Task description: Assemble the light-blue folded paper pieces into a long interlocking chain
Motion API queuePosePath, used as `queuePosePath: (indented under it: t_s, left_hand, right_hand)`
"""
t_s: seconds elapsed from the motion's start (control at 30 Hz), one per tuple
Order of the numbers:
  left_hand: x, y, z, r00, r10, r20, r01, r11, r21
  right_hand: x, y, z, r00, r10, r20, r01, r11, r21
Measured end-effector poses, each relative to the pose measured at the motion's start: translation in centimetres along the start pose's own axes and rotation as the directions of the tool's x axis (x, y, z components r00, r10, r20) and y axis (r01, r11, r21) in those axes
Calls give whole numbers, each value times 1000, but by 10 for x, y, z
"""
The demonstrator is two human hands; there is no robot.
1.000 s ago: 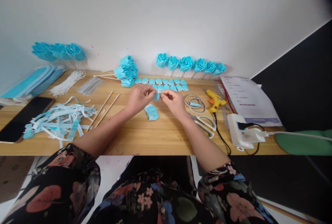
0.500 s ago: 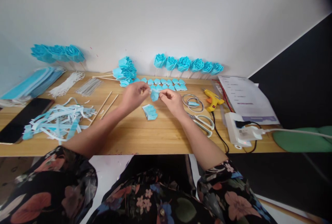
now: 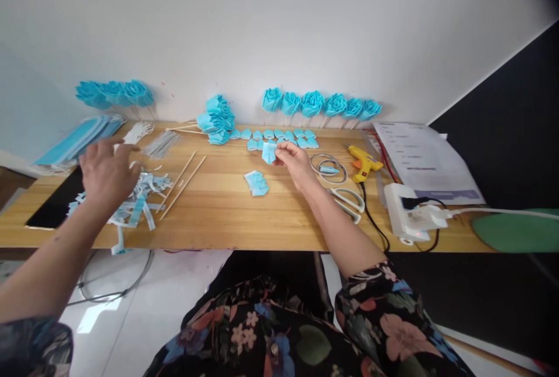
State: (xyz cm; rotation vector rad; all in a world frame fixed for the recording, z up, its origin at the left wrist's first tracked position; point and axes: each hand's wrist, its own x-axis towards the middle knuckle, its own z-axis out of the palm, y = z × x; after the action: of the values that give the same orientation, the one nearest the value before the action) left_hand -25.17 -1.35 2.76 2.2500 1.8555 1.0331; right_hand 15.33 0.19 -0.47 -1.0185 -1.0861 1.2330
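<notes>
My right hand [image 3: 293,162] pinches a small folded light-blue fabric petal [image 3: 269,153] by its right side, raised over the middle of the table. Just below it lies a stack of cut light-blue pieces [image 3: 255,183]. My left hand [image 3: 108,170] is at the left, over the heap of cut blue and white strips [image 3: 140,202] and the dark phone [image 3: 55,199]. Its fingers are apart, with nothing visible in them. Behind the petal, several folded petals [image 3: 279,134] lie in two rows.
Blue fabric roses [image 3: 312,103] on sticks lean along the wall. Two wooden sticks [image 3: 183,187], flat blue masks [image 3: 81,139] and thin wires [image 3: 161,144] lie at the left. At the right are scissors [image 3: 349,202], a yellow glue gun [image 3: 363,163], a power strip [image 3: 406,214] and paper sheets [image 3: 423,162].
My left hand has left the petal and swung far left to the strip heap. My right hand keeps the petal, now slightly further right. The view has shifted a little.
</notes>
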Motion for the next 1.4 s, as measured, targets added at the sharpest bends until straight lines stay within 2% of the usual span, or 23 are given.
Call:
queuePosePath:
  t_s: [0.07,0.1,0.13,0.2,0.27,0.33,0.43,0.5,0.57,0.67,0.83,1.07,1.27,1.4]
  left_hand:
    - [-1,18,3,994,69,-87,-53,984,172]
    - [1,31,7,991,109,-77,-91,974,210]
    - [2,46,13,988,153,-30,-145,972,188]
    - [7,76,31,972,214,99,-218,976,23]
    - [12,102,54,943,203,264,-177,977,-119]
    - [17,121,78,910,177,374,-137,982,-132]
    - [24,137,104,845,170,508,-148,985,-84]
    - [27,140,115,807,167,566,-163,985,-58]
    - [29,141,122,790,158,592,-169,985,-36]
    - [28,140,131,799,142,584,-156,987,-27]
    - [22,136,142,830,193,523,-176,981,-83]
    - [24,133,139,823,209,528,-161,978,-135]
    - [21,141,136,806,202,556,-179,979,-96]
    - [17,143,139,819,225,527,-198,974,-108]
  right_hand:
    - [1,1,-1,1000,-11,-6,11,1000,-20]
    - [1,1,-2,1000,-15,-7,15,999,-29]
    - [2,1,-2,1000,-18,-7,17,999,-35]
    - [3,2,-4,1000,-14,-7,14,999,-40]
    - [4,3,-6,1000,-7,-3,7,999,-34]
    - [6,4,-8,1000,0,6,0,1000,-17]
    - [7,6,-10,1000,22,16,-22,1000,15]
    - [7,6,-10,998,46,30,-47,998,34]
    - [7,4,-9,996,70,52,-73,995,68]
    - [4,-1,-7,991,98,88,-108,987,120]
    - [0,-7,-7,976,162,147,-182,974,133]
    - [0,-3,-9,959,148,240,-184,974,134]
    - [0,-2,-10,954,155,255,-193,972,131]
    - [0,-1,-10,950,159,269,-194,975,111]
